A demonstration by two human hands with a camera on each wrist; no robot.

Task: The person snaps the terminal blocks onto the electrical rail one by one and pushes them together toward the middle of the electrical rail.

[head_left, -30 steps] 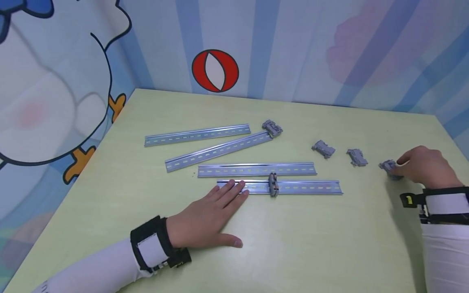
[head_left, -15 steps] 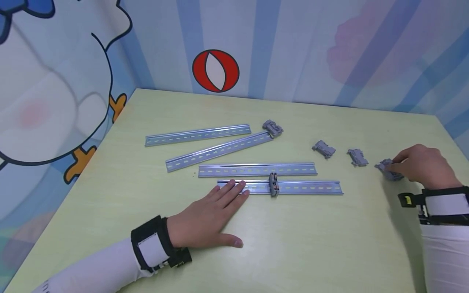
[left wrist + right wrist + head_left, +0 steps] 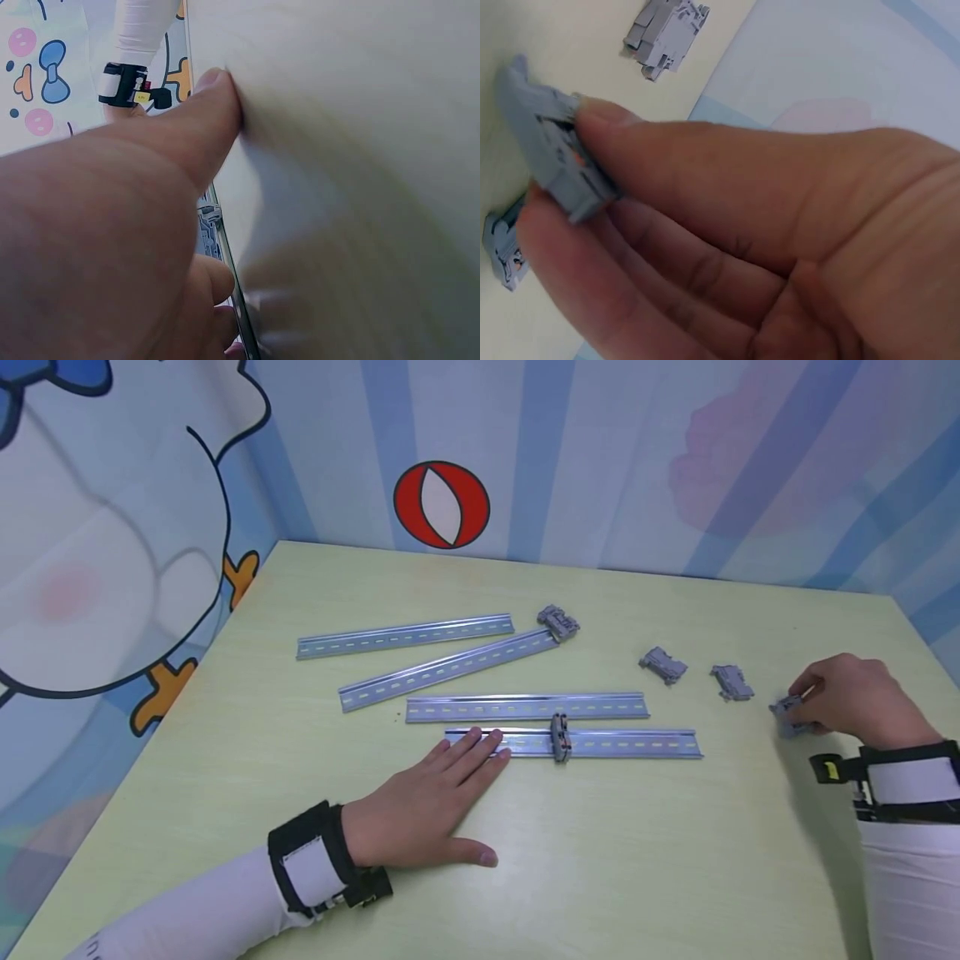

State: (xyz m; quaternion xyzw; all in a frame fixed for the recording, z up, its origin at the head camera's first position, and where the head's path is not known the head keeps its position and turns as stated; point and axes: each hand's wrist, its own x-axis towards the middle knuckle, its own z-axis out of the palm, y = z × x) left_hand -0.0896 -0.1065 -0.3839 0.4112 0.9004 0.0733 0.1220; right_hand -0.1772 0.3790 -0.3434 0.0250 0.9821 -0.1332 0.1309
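Note:
My left hand [image 3: 420,814] lies flat, its fingertips on the left end of the nearest metal DIN rail [image 3: 633,744]. A grey terminal block [image 3: 560,739] sits crosswise on that rail, to the right of those fingers. At the right side of the table, my right hand [image 3: 862,703] pinches another grey terminal block [image 3: 544,142] between thumb and fingers. In the right wrist view this block is tilted, with a small orange spot on it. The left wrist view shows my left thumb [image 3: 214,90] stretched over the table, with the rail's edge [image 3: 240,307] beside the fingers.
Three more DIN rails lie behind: one parallel [image 3: 525,707], one slanted [image 3: 442,672], one farthest back [image 3: 405,637]. A terminal block [image 3: 558,622] touches the slanted rail's end. Two loose blocks, one left [image 3: 663,666] and one right [image 3: 731,682], lie farther right. Printed walls border the table.
My right hand has shifted slightly left, and the terminal block in its fingers has turned. My left hand stays in place on the rail.

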